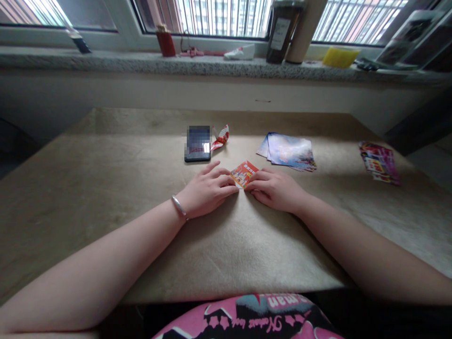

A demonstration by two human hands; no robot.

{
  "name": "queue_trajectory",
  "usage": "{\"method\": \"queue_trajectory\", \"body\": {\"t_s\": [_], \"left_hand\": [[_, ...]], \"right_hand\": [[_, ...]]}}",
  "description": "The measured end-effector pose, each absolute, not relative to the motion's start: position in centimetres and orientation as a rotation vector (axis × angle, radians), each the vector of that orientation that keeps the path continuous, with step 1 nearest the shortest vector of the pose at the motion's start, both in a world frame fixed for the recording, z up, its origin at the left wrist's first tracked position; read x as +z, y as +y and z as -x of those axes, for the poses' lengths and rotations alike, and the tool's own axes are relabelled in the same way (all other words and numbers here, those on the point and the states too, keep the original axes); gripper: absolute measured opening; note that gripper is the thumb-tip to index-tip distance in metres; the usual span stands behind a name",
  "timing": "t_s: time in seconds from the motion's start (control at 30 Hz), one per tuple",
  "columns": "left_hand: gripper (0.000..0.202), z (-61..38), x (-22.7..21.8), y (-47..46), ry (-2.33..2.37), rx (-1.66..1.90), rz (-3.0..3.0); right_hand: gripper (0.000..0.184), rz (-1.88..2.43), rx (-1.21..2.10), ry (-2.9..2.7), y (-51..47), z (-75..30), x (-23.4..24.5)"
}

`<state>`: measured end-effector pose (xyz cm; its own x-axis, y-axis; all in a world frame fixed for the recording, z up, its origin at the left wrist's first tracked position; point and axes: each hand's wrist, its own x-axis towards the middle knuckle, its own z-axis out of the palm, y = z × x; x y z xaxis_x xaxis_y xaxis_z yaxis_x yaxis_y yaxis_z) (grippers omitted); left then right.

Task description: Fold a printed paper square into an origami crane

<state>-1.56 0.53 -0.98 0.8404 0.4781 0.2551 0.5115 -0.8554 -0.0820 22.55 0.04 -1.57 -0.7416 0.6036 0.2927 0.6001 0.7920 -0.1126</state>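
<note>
A small piece of orange-red printed paper (243,173) lies on the table between my hands, turned at an angle and seemingly folded. My left hand (212,188), with a silver bracelet at the wrist, grips its left lower edge with thumb and fingers, while one finger stretches away from the paper. Bent fingers of my right hand (277,190) press and hold the right side, covering that corner. Just beyond my left hand is a folded red-and-white paper piece (221,137), beside a dark phone (197,146) whose screen is partly blurred out.
Fanned blue-purple printed sheets (291,149) lie behind my right hand. Several pink-red printed papers (380,162) are farther right on the beige table (141,174). Along the stone windowsill (134,63) stand a red container (165,41), a dark labelled jar (280,37) and a yellow item (341,57).
</note>
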Motion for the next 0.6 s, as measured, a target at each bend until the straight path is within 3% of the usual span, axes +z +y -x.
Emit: {"method": "queue_trajectory", "body": {"t_s": [0.37, 0.6], "left_hand": [[0.037, 1.31, -1.17, 0.84, -0.731, -0.243, 2.920], [0.032, 1.42, -0.59, 0.88, -0.647, -0.225, 2.857]], "right_hand": [[0.027, 0.912, -0.061, -2.690, 0.26, -22.03, -1.68], [0.026, 0.887, -0.063, -2.670, 0.28, -22.19, -1.72]]}}
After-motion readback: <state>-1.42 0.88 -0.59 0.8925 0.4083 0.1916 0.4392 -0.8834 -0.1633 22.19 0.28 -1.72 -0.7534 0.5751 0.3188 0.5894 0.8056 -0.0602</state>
